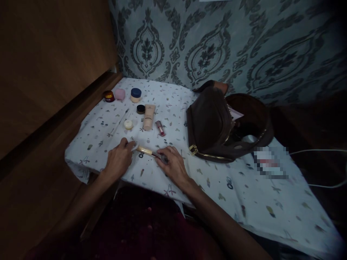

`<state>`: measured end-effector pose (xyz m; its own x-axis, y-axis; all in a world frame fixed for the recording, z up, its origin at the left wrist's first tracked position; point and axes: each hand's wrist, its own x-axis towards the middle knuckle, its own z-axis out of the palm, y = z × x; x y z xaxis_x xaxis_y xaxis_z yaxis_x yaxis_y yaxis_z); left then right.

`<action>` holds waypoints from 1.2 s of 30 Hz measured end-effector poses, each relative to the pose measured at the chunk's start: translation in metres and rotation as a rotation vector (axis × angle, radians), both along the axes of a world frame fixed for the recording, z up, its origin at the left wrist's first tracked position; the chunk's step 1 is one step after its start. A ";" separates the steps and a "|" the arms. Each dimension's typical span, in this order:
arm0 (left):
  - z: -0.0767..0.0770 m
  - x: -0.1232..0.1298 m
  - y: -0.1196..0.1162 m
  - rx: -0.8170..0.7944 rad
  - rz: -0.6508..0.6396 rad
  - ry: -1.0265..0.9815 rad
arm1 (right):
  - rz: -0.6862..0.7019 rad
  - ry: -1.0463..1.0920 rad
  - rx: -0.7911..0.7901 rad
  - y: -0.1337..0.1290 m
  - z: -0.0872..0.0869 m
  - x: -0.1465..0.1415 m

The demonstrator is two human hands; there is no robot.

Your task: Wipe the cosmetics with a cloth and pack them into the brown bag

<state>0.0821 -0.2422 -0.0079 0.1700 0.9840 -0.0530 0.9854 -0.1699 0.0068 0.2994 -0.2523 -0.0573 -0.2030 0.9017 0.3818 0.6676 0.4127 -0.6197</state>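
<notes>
A slim makeup brush [145, 150] with a cream-yellow handle lies level between my two hands, just above or on the cloth near the table's front edge. My left hand [119, 158] pinches its left end, where a small whitish piece shows at the fingertips. At the dark right end, the fingers of my right hand [172, 163] close around it and partly hide it. Beyond my hands are a beige squeeze tube [149, 117], a small pink-red lip gloss tube [160, 128], a small cream-white jar [128, 125] and a black-lidded pot [140, 109].
Farther back left stand a blue-lidded jar [136, 95], a pink container [120, 94] and a dark amber jar [108, 96]. An unzipped brown bag [210, 124] rests right of them. A wooden cabinet [54, 65] borders the left side; a white cable [320, 150] runs at right.
</notes>
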 end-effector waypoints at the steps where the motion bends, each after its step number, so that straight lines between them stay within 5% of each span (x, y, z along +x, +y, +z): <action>1: 0.000 0.002 0.000 0.002 -0.003 -0.002 | -0.003 -0.012 0.001 0.000 0.000 0.001; 13: -0.001 0.054 -0.026 -0.093 -0.337 -0.060 | -0.010 -0.024 -0.056 -0.001 0.001 0.004; 27: 0.003 0.011 0.007 0.033 -0.065 -0.017 | -0.010 0.036 -0.067 -0.002 0.005 0.004; 36: 0.002 0.038 -0.002 -0.014 -0.215 -0.024 | -0.026 0.104 -0.101 -0.003 0.008 0.002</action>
